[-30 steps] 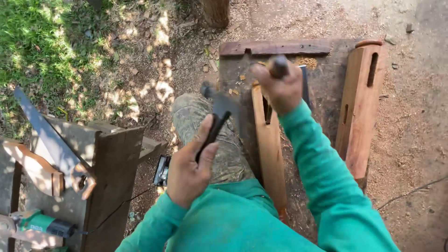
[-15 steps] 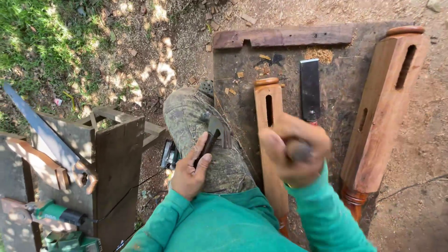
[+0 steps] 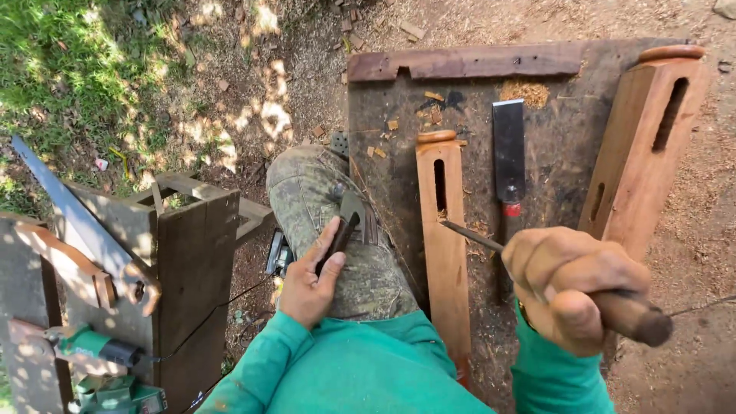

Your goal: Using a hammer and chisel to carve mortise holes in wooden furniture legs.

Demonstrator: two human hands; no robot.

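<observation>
Now | right hand (image 3: 575, 287) fisted round chisel (image 3: 491, 243), lower right, tip at slotted post (image 3: 443, 245) centre | left hand (image 3: 310, 280) gripping hammer (image 3: 345, 222) on knee, lower centre

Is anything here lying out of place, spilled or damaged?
Wood chips and sawdust are scattered over the dark board above the slotted post. A wide chisel lies loose beside it. Nothing looks broken.

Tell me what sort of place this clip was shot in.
Most likely an outdoor, makeshift woodworking spot. A worn work board lies on bare dirt strewn with wood chips, beside grass; slotted wooden posts, a wide chisel and a handsaw lie around.
</observation>
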